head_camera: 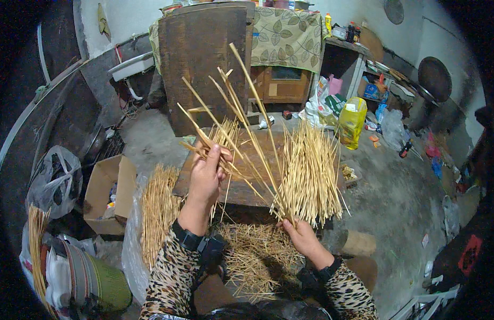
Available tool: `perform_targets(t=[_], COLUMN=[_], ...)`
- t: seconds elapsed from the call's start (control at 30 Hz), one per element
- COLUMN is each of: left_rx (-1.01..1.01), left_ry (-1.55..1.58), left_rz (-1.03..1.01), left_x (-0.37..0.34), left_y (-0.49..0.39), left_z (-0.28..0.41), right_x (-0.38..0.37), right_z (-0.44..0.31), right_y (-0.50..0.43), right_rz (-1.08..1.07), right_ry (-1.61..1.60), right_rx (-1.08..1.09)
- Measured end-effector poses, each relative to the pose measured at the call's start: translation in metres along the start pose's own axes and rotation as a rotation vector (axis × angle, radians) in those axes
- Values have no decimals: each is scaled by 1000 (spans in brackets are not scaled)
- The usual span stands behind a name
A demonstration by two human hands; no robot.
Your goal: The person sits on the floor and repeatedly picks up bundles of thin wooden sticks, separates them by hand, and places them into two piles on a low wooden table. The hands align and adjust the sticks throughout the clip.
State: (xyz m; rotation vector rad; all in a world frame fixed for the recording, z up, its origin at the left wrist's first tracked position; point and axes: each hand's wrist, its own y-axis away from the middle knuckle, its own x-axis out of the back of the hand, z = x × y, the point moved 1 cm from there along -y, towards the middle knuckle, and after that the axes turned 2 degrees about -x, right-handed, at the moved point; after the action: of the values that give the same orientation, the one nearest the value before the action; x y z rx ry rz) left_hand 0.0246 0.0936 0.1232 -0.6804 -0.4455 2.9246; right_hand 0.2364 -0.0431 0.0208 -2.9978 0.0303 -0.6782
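My right hand (pixel 305 239) grips the lower ends of several dry straw stalks (pixel 253 138), which fan out upward and to the left. Higher up on the left, my left hand (pixel 209 172) pinches a stalk with a loose, papery sheath (pixel 201 130) between thumb and fingers. Below both hands stands a low wooden table (pixel 247 200). A thick bundle of straw (pixel 313 172) lies along its right side, just beyond my right hand. Part of a smaller straw bundle (pixel 230 130) shows at the table's far edge, partly hidden by my left hand.
Loose straw scraps (pixel 259 256) cover the floor between my legs. To the left are another straw bundle (pixel 158 212), a cardboard box (pixel 106 196) and a green striped basket (pixel 106 280). A yellow plastic bag (pixel 353 124) stands behind the table, near a brown cabinet (pixel 205 68).
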Motion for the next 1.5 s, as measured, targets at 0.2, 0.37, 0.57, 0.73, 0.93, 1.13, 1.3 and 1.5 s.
perform_targets(t=[0.2,0.37,0.57,0.73,0.93,1.13,1.3,1.5], left_rx=[-345,-148,-140,-573,-470,-636,-730,-490], left_ry=[-279,-295,-473,-1037,-868,-1201,-1363,-1177], left_rz=[7,93,206,164,-225,-407,-468,-1057], left_x=[3,7,22,20,-7,-30,-34,-53], left_y=[-3,-13,-20,-9,20,43,49,79], left_z=[19,21,13,11,-1,1,-6,-29], right_x=[-2,-5,-9,-10,-11,-9,-9,-9], right_z=[1,-6,-14,-15,-5,-2,-2,7], right_y=[-1,4,4,3,0,0,5,1], right_rz=[17,-32,-16,-31,-29,-30,-75,-85], right_ry=[121,230,250,209,93,61,54,-163], right_rx=[-19,35,68,-24,-65,-85,-105,39])
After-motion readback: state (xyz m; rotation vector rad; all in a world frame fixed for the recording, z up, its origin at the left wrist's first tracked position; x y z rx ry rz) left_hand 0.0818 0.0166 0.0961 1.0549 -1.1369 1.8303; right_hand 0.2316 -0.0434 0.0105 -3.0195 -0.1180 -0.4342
